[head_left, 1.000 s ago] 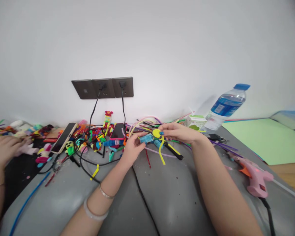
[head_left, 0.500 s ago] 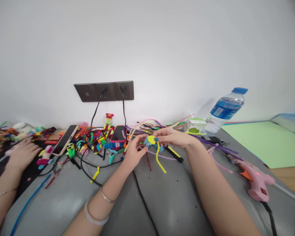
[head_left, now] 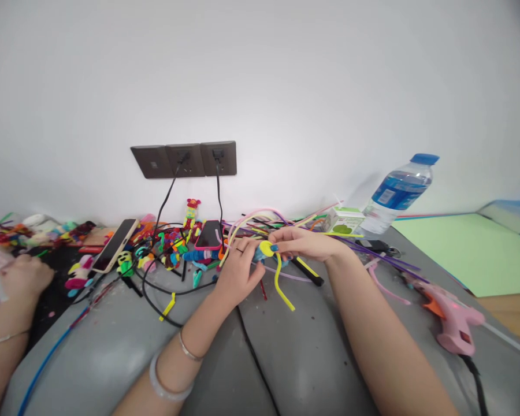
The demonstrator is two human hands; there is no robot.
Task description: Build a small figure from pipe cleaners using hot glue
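Observation:
Above the grey table, both hands hold a small blue figure of pipe cleaner (head_left: 259,255) between them. My left hand (head_left: 241,267) is closed around its left side, and its fingers hide much of the blue part. My right hand (head_left: 298,242) pinches the edge of a yellow disc, a coiled pipe cleaner (head_left: 266,248), at the front of the figure. From the coil a loose yellow tail (head_left: 281,289) hangs down in a curve. Pipe cleaners in several colours lie behind the hands, and a black and yellow tool (head_left: 308,271) rests beneath my right wrist.
A pink glue gun (head_left: 457,323) lies at the right with its cord. Behind stand a tilted water bottle (head_left: 398,193) and a small box (head_left: 343,221). Two phones (head_left: 116,245), cables and small finished figures (head_left: 125,264) crowd the left. A co-worker's hand (head_left: 26,280) is at far left.
My left hand has turned over the blue figure, its fingers now covering more of it. My right hand has barely moved. The co-worker's hand has shifted left and lower.

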